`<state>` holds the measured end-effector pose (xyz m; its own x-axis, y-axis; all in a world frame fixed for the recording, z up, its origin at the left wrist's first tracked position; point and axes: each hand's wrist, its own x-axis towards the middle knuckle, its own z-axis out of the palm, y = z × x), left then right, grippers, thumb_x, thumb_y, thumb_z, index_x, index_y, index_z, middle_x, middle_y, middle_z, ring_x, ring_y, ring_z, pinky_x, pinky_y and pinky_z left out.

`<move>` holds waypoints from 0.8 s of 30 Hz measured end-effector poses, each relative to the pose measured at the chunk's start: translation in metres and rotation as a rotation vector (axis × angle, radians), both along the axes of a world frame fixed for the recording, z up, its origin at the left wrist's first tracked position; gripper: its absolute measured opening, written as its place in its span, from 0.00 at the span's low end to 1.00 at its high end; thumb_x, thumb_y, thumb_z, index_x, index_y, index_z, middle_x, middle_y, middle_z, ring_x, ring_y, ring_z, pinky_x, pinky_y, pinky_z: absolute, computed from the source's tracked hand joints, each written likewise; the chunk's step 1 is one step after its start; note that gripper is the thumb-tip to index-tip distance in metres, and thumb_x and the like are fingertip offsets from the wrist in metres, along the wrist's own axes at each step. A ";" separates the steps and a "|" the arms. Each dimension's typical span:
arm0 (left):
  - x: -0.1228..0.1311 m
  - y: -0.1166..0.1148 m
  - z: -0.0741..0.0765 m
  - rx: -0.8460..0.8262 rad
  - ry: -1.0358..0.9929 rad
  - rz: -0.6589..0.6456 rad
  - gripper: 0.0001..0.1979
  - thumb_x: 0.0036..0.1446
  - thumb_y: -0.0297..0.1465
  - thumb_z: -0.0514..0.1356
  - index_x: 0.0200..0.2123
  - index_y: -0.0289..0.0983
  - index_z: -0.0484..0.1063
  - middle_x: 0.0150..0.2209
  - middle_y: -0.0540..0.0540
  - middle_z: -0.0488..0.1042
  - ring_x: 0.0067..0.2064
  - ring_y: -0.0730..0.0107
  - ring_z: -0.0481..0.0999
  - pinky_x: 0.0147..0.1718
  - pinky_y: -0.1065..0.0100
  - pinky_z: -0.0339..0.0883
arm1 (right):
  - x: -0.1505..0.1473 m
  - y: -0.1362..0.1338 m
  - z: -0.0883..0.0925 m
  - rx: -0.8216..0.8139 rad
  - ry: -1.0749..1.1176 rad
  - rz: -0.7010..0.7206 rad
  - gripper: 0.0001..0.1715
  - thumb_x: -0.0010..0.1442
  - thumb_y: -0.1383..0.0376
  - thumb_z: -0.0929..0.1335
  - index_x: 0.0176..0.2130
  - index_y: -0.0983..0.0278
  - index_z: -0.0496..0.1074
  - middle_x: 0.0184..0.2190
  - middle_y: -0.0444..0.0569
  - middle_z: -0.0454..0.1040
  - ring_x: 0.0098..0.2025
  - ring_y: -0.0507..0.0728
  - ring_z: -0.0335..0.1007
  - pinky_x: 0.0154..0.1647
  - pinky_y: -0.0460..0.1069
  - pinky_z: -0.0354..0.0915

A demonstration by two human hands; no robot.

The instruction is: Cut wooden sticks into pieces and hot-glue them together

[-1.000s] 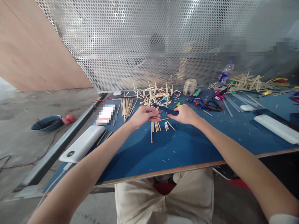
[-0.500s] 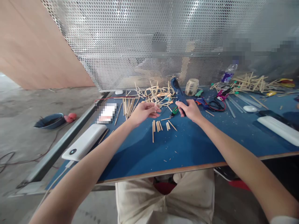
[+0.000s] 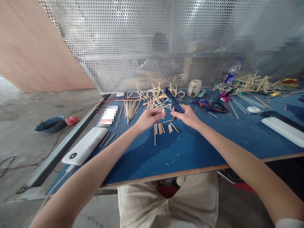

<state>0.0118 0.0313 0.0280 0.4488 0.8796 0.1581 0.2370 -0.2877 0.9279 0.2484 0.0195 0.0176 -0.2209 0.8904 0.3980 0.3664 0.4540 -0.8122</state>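
Observation:
My left hand [image 3: 149, 119] is closed, pinching a short wooden stick piece [image 3: 163, 111] between thumb and fingers; whether it is one piece or more I cannot tell. Facing it, my right hand [image 3: 186, 116] is wrapped round a dark blue hand tool [image 3: 174, 100] with a long, slotted body, whose exact kind is unclear. The tool leans up and to the left, its lower end hidden in the palm. Below both hands, several short cut sticks [image 3: 161, 128] lie in small rows on the blue table [image 3: 142, 161].
Behind my hands is a tangled stick pile [image 3: 156, 95], with a stick bundle [image 3: 130, 110] to its left. A glue gun [image 3: 201, 103], a tape roll [image 3: 194, 88] and a bottle [image 3: 231, 74] stand or lie rightward. A white power bank [image 3: 85, 146] lies left. A perforated metal screen [image 3: 133, 41] rises behind.
My right hand has moved left and slightly down with the blue tool, which now tilts more to the left. My left hand has shifted slightly, its fingers more closed, and the stick piece shows upright.

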 end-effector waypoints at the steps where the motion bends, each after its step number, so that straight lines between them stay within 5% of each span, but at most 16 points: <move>1: 0.003 -0.002 -0.002 0.014 0.017 -0.018 0.13 0.58 0.42 0.65 0.39 0.40 0.79 0.35 0.46 0.76 0.31 0.73 0.70 0.26 0.72 0.64 | -0.003 -0.002 0.000 -0.024 0.045 0.022 0.12 0.57 0.56 0.71 0.30 0.62 0.72 0.24 0.43 0.73 0.23 0.51 0.64 0.28 0.49 0.61; 5: 0.014 -0.007 -0.010 0.036 0.026 -0.061 0.13 0.56 0.40 0.66 0.40 0.38 0.77 0.34 0.47 0.76 0.30 0.74 0.72 0.29 0.70 0.65 | -0.014 -0.009 0.000 -0.137 0.109 0.027 0.17 0.57 0.51 0.70 0.32 0.62 0.74 0.20 0.41 0.68 0.20 0.50 0.59 0.23 0.48 0.56; 10: 0.022 -0.009 -0.014 0.007 -0.056 -0.020 0.16 0.52 0.36 0.69 0.40 0.36 0.71 0.35 0.46 0.78 0.35 0.71 0.77 0.34 0.69 0.68 | -0.019 -0.014 0.004 -0.085 0.041 -0.044 0.15 0.58 0.54 0.70 0.34 0.62 0.78 0.20 0.42 0.68 0.23 0.51 0.61 0.26 0.49 0.58; 19: 0.023 -0.012 -0.013 -0.018 0.015 -0.001 0.25 0.49 0.36 0.71 0.47 0.38 0.63 0.34 0.47 0.81 0.29 0.72 0.75 0.25 0.70 0.59 | -0.019 -0.014 0.002 -0.025 -0.027 0.028 0.11 0.57 0.58 0.69 0.30 0.63 0.75 0.24 0.44 0.73 0.28 0.53 0.67 0.31 0.50 0.60; 24: 0.018 -0.008 -0.018 -0.041 0.100 0.013 0.27 0.47 0.39 0.71 0.47 0.41 0.63 0.32 0.48 0.81 0.27 0.70 0.75 0.24 0.69 0.60 | -0.011 -0.007 0.001 0.017 -0.043 -0.066 0.12 0.58 0.56 0.69 0.30 0.62 0.75 0.25 0.44 0.73 0.29 0.54 0.68 0.33 0.50 0.61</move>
<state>0.0295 0.0235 0.0097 0.4487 0.8904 0.0768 0.3330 -0.2463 0.9102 0.2369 0.0120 0.0190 -0.1793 0.8967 0.4048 0.4298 0.4415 -0.7876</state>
